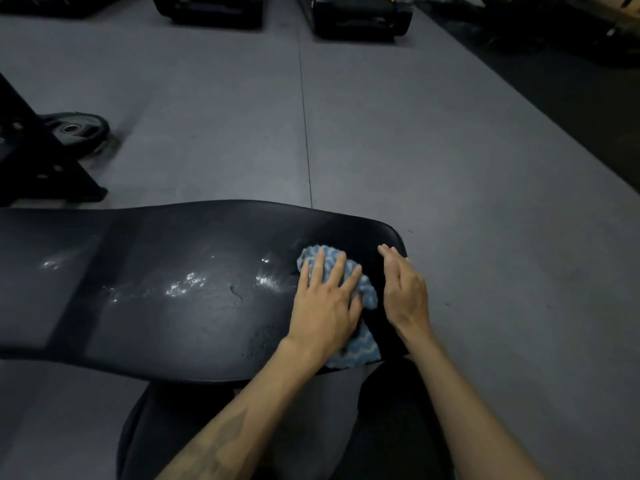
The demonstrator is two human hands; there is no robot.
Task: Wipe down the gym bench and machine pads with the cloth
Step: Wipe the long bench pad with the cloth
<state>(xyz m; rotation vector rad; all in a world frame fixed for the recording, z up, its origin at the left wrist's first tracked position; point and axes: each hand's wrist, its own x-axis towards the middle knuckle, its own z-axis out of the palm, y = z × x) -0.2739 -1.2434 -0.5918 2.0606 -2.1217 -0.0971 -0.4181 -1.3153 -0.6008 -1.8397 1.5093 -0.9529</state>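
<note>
A grey rubber gym floor (450, 140) with a thin seam running down it fills most of the view. Across it lies a long black padded vinyl bench (145, 271), its worn surface glinting with pale wet patches near the middle. A black angled steel machine frame (41, 161) stands at the left, with a round black weight plate (76, 128) flat on the floor just beside it. On the right end of the bench sits a crumpled blue-and-white patterned cloth (353, 348), partly covered by the left hand (325, 303), which presses on it with fingers spread flat and straight. The right hand (403, 292) rests just beside the cloth on the bench, fingers extended, holding nothing.
</note>
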